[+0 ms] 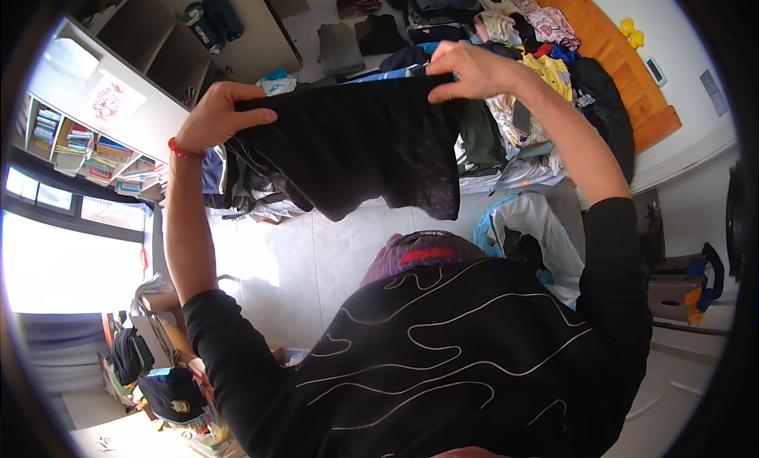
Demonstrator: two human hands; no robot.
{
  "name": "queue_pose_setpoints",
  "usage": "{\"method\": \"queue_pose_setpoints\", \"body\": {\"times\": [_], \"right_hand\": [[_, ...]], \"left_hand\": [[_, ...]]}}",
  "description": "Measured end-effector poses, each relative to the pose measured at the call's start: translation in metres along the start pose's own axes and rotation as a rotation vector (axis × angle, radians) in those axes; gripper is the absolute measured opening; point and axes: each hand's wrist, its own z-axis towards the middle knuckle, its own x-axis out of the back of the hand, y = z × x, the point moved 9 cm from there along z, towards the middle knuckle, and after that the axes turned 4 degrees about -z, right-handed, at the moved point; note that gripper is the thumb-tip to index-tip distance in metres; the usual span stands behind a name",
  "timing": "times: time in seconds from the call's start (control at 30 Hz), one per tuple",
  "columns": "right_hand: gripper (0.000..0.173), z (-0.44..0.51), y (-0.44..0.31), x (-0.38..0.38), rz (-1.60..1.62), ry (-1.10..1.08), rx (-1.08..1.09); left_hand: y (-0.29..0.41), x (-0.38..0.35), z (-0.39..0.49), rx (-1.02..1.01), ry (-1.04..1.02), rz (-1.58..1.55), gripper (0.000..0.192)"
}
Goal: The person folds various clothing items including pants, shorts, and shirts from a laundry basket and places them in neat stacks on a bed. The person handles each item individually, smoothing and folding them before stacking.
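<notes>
A black cloth garment (362, 144) hangs stretched between my two hands, its lower edge uneven; its exact kind is hard to tell. My left hand (222, 115), with a red beaded bracelet at the wrist, pinches its upper left corner. At the upper right end, my right hand (468, 73) grips the same edge between thumb and fingers. Behind the garment lies a bed heaped with clothes. Near my right hand are a yellow printed garment (548, 75), a dark green garment (483, 138) and a phone-like dark object (522, 116).
Folded grey trousers (340, 49) and a folded black garment (379, 35) lie at the back of the bed. A lined blue basket or bag (536, 221) stands on the floor to the right. Bookshelves (89, 147) line the left, and a wooden headboard (622, 61) rises at right.
</notes>
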Motion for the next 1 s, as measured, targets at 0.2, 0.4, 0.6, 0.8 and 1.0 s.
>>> {"method": "queue_pose_setpoints", "body": {"times": [0.2, 0.4, 0.6, 0.8, 1.0], "right_hand": [[0.033, 0.01, 0.01, 0.022, -0.369, -0.223, -0.102], [0.028, 0.007, 0.006, 0.035, -0.268, -0.058, -0.116], [0.018, -0.026, -0.01, 0.091, -0.305, 0.567, 0.127], [0.021, -0.105, -0.027, -0.166, -0.172, -0.779, 0.084], [0.03, -0.1, -0.037, -0.139, 0.332, -0.363, 0.042]], "left_hand": [[0.027, 0.03, 0.001, -0.163, 0.043, 0.005, 0.027], [0.051, 0.033, -0.013, -0.196, 0.226, -0.05, 0.026], [0.069, 0.028, -0.068, -0.205, 0.649, 0.538, 0.029], [-0.047, -0.248, -0.098, 0.132, -0.247, 0.587, 0.023], [-0.039, -0.206, -0.144, 0.158, 0.416, 0.031, 0.02]]}}
